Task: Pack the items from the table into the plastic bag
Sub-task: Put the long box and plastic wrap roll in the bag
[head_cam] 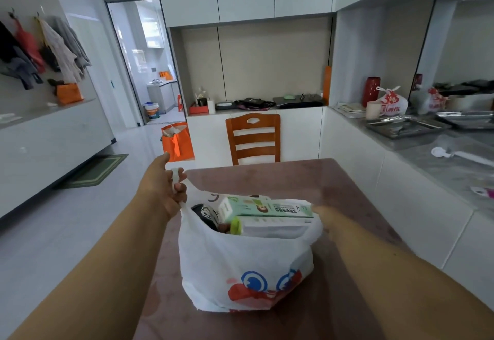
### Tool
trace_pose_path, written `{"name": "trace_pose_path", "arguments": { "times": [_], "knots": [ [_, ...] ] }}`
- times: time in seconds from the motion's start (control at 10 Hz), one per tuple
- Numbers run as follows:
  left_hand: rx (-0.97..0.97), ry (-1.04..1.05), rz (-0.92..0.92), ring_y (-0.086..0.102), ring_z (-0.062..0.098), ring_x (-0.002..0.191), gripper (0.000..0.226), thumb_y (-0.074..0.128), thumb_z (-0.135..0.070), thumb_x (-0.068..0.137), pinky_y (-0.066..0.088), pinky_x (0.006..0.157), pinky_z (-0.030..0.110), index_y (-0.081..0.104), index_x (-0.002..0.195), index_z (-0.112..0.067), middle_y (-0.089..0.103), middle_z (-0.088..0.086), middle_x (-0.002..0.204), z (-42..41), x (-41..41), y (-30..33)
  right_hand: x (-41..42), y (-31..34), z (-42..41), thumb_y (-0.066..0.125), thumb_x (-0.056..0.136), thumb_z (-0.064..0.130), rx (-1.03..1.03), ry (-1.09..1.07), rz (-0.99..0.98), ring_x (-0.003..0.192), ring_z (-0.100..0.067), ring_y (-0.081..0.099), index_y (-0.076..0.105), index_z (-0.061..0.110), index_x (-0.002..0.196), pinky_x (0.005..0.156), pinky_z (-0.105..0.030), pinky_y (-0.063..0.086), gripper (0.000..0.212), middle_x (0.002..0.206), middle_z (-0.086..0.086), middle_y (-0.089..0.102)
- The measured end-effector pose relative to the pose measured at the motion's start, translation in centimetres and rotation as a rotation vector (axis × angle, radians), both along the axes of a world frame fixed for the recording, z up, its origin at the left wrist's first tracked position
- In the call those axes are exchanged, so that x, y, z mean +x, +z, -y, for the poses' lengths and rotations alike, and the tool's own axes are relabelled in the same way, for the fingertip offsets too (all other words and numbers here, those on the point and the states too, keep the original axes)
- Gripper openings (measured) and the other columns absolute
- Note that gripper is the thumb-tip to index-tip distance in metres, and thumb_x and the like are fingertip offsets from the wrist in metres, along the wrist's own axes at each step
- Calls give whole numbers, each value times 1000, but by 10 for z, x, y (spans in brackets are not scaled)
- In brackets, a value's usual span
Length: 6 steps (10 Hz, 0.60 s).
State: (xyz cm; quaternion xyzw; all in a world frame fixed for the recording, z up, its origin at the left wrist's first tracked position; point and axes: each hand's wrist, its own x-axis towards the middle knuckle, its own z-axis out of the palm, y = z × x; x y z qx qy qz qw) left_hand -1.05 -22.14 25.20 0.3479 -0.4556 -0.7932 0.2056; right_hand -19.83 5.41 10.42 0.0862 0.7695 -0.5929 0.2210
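Plastic bag [246,267]: white, printed with a red and blue cartoon face, standing upright at lower centre of the frame on the brown counter [347,206]. Mouth open and stretched wide, evidently so that contents can go in without snagging.

Contents: a green and white box [264,207] lying flat across the top of the opening, its right end against the bag's right edge; a second white box [272,228] directly beneath it; a small green item [235,226] at their left end; something dark [203,214] deeper in at the left, not identifiable. The load fills the bag to its rim, which suggests packing is near its end. No loose items show on the visible counter surface.

Left hand [165,190]: at centre left, fingers [179,187] curled round the bag's left handle [176,176], pulling it up and outward. This keeps the mouth open and the bag standing.

Right hand [316,210]: at the bag's right rim, blurred and mostly hidden by the plastic and the box end; whether its fingers grip anything cannot be told. Probably it is seating the top box or reaching for the right handle.

Surroundings: a wooden chair [254,139] beyond the counter's far edge; an orange bag [177,141] on the floor to the chair's left.
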Motion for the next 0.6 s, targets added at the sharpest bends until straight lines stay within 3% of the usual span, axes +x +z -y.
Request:
{"name": "trace_pose_path", "arguments": {
  "times": [0.1,0.2,0.3,0.4,0.5,0.6],
  "knots": [
    [-27,11,13,34,9,35,57,53,-52,87,25,38,17,61,119,-6,63,4,92,-1,-3,-3,2,-9,7,52,96,8,-97,40,87,65,-25,71,63,-6,92,57,-27,60,18,79,-19,74],
    [-62,16,24,34,8,35,55,53,-52,88,27,38,15,61,119,-7,66,5,97,-5,-7,-4,5,-17,27,55,93,20,172,267,28,113,-34,62,58,1,127,100,-44,50,39,127,-22,63],
    [-77,9,58,36,8,34,53,53,-52,87,30,36,14,63,114,-7,69,6,102,-9,-12,-6,14,-15,47,49,95,30,355,362,-67,118,-30,56,50,7,137,97,-33,48,48,136,-17,55],
    [-136,-33,92,40,10,39,50,49,-50,91,34,36,16,61,113,-6,68,10,107,-19,-17,-6,6,-14,55,52,91,27,388,351,-56,125,-30,54,55,8,132,103,-35,45,46,137,-16,56],
    [-298,102,207,53,20,62,48,46,-46,93,44,54,28,62,110,-3,66,16,105,-27,-22,-3,3,-8,52,56,88,30,323,322,-23,117,-22,53,48,15,138,104,-39,41,54,124,-10,58],
    [-1089,200,502,56,36,94,53,54,-43,87,46,75,39,57,112,3,58,23,110,-48,-22,3,-1,-7,45,49,92,33,126,223,34,74,-21,54,53,8,133,68,-35,48,49,79,-1,52]
  ]
}}
